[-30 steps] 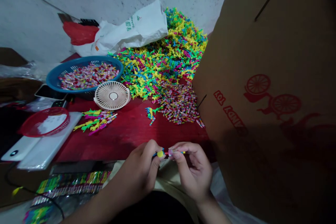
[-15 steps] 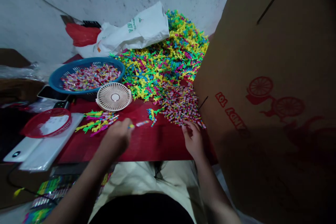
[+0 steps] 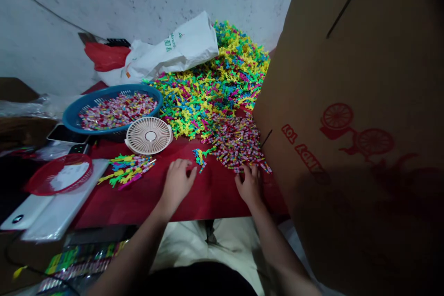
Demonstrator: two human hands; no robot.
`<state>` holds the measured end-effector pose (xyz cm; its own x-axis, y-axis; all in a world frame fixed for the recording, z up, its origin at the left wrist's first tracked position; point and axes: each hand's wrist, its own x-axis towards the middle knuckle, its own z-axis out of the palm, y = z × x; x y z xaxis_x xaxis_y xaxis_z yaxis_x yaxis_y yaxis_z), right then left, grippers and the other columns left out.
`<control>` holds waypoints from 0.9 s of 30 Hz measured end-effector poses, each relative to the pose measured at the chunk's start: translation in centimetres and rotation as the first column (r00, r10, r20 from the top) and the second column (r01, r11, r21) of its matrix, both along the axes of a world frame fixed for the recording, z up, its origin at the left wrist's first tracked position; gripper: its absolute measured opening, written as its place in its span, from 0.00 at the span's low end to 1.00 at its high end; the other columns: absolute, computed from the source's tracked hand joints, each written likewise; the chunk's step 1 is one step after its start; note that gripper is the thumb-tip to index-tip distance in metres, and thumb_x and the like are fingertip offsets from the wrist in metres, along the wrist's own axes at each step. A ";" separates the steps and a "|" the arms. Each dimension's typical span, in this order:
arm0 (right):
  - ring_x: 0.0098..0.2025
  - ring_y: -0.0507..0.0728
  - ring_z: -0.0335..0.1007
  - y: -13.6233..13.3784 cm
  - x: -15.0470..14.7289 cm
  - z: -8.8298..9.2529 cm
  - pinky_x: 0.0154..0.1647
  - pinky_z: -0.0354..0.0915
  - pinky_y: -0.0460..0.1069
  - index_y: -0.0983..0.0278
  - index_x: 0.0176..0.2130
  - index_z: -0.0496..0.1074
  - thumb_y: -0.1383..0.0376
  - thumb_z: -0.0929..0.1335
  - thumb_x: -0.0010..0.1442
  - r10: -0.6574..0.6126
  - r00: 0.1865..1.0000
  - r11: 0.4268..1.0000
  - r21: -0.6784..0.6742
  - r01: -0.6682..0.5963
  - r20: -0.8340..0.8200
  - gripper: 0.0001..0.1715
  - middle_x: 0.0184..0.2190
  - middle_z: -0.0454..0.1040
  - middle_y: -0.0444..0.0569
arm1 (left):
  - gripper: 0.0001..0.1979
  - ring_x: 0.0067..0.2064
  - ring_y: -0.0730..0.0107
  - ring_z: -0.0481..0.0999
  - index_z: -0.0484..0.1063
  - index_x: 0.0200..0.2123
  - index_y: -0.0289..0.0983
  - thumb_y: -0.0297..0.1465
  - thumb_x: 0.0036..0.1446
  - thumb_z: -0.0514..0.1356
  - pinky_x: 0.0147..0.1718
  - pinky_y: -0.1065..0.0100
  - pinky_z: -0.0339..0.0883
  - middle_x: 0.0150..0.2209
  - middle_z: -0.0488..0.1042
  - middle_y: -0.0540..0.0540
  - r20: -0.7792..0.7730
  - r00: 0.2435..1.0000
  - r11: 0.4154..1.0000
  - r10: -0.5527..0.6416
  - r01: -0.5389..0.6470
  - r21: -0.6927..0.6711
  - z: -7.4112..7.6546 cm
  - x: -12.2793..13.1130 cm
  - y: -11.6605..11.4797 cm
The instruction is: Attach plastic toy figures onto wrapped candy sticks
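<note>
My left hand [image 3: 178, 180] is over the red table, fingers spread and thumb apart, with nothing visible in it. Just right of its thumb lie a few loose toy pieces [image 3: 201, 157], blue, yellow and green, with a small striped tube. My right hand [image 3: 250, 186] rests at the near edge of a pile of small pink striped tubes [image 3: 237, 141], its thumb and fingers apart and the fingertips touching the pile. To the left of my left hand lies a bunch of yellow, green, blue and magenta figures with tubes [image 3: 130, 169].
Behind is a heap of bright plastic figures [image 3: 211, 88] beside a white sack [image 3: 180, 46]. A blue basket [image 3: 71, 118] of tubes and a round cream fan [image 3: 149, 135] stand left. Further left is a red basket [image 3: 38, 187]. A tall cardboard box [image 3: 347, 78] blocks the right.
My left hand has moved right, away from the bunch, and opened; the blurred tube that stuck out of its closed fingers no longer shows. My right hand stays at the pile.
</note>
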<state>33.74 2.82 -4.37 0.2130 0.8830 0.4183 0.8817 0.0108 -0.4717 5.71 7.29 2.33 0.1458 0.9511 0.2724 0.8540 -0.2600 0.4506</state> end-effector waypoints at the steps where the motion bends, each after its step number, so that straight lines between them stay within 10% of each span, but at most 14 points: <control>1: 0.51 0.67 0.67 0.0 0.1 0.0 0.54 0.65 0.60 0.63 0.48 0.76 0.65 0.69 0.63 0.001 1.000 1.000 0.003 -0.001 -0.001 0.14 0.47 0.71 0.58 | 0.14 0.52 0.50 0.74 0.75 0.49 0.38 0.39 0.69 0.57 0.58 0.54 0.66 0.47 0.75 0.38 0.021 1.000 1.000 -0.020 0.020 -0.008 -0.6 1.5 0.7; 9: 0.45 0.63 0.69 -0.3 0.2 0.1 0.49 0.64 0.55 0.61 0.40 0.72 0.57 0.71 0.66 0.067 0.998 0.998 0.012 -0.067 0.003 0.10 0.40 0.72 0.52 | 0.07 0.43 0.56 0.75 0.77 0.42 0.35 0.28 0.61 0.61 0.53 0.56 0.69 0.44 0.70 0.39 0.161 0.987 0.992 0.003 0.017 -0.126 -2.9 3.5 5.2; 27: 0.37 0.59 0.71 -0.8 0.0 0.3 0.41 0.67 0.53 0.61 0.37 0.69 0.41 0.60 0.73 0.115 0.928 0.992 0.097 -0.086 -0.354 0.29 0.35 0.76 0.53 | 0.20 0.32 0.63 0.77 0.68 0.41 0.40 0.38 0.45 0.68 0.36 0.63 0.72 0.29 0.74 0.51 0.547 0.797 0.941 0.255 -0.074 -0.331 -1.9 -3.3 -2.2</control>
<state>33.76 2.07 -4.09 0.2734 0.8752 0.3992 0.6467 0.1400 -0.7498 2.36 5.13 0.39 -0.1176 0.9927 -0.0254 0.4303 0.0739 0.8996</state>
